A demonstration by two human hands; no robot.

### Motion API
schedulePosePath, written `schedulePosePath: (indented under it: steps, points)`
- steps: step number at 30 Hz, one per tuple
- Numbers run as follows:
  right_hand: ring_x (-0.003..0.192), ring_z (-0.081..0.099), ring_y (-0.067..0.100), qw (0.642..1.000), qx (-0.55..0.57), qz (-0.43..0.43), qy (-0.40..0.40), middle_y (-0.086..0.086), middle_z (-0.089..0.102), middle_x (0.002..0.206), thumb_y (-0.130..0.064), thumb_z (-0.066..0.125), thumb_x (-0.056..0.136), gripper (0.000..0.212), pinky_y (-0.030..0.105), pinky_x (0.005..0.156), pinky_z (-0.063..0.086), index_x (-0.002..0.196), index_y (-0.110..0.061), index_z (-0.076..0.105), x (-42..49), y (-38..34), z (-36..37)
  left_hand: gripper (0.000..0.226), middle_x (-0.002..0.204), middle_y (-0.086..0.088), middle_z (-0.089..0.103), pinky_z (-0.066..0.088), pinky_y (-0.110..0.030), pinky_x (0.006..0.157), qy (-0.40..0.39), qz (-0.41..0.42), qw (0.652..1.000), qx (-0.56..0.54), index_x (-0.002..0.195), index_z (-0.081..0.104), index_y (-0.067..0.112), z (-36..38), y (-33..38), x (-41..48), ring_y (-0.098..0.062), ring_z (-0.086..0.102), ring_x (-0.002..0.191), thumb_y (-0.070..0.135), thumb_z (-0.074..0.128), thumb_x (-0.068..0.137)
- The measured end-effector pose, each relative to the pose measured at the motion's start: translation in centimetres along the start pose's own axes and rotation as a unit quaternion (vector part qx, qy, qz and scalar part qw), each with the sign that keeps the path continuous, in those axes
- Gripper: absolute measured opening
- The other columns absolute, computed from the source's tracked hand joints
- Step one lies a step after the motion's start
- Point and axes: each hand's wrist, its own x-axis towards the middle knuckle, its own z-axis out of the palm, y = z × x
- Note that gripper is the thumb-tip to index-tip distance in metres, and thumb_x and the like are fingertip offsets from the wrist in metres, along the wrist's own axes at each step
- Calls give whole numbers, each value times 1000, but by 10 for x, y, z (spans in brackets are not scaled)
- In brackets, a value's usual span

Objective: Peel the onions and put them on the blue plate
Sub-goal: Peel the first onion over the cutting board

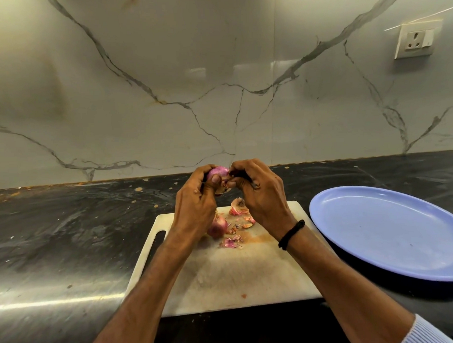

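Note:
My left hand (195, 198) grips a small purple onion (219, 172), held up above the far edge of the white cutting board (224, 274). My right hand (257, 193) pinches the skin at the onion's near end. A second unpeeled onion (217, 226) lies on the board, partly hidden behind my left wrist. Loose peel pieces (238, 208) and scraps (231, 242) are scattered on the board beneath my hands. The blue plate (392, 232) sits to the right of the board with nothing on it.
The board and plate rest on a dark polished countertop (68, 241) speckled with crumbs. A marble backsplash rises behind, with a wall socket (416, 40) at the upper right. The board's handle slot (157, 240) faces left.

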Motion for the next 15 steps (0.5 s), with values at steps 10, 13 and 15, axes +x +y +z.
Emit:
schedulePosePath:
  steps: [10, 13, 15]
  points:
    - [83, 50, 1, 1000, -7, 2, -17, 7, 60, 91, 3, 66, 87, 6, 3, 77, 42, 92, -1, 66, -3, -2, 3, 32, 115, 0, 64, 53, -21, 90, 12, 11, 1000, 6, 124, 59, 21, -3, -1, 0, -13, 63, 104, 36, 46, 99]
    - [83, 54, 4, 1000, 8, 13, -8, 5, 60, 93, 1, 67, 87, 9, 5, 77, 45, 95, -2, 63, 0, -2, 1, 32, 114, 4, 64, 51, -10, 83, 10, 0, 1000, -16, 121, 57, 28, -1, 3, 0, -7, 63, 104, 43, 44, 95]
    - [86, 59, 9, 1000, 19, 17, -6, 6, 61, 96, -1, 67, 88, 14, 9, 80, 47, 101, -4, 61, 0, -2, 0, 31, 114, 4, 64, 49, -6, 81, 13, -4, 1000, -18, 123, 58, 27, 0, 3, 1, -4, 62, 103, 39, 46, 97]
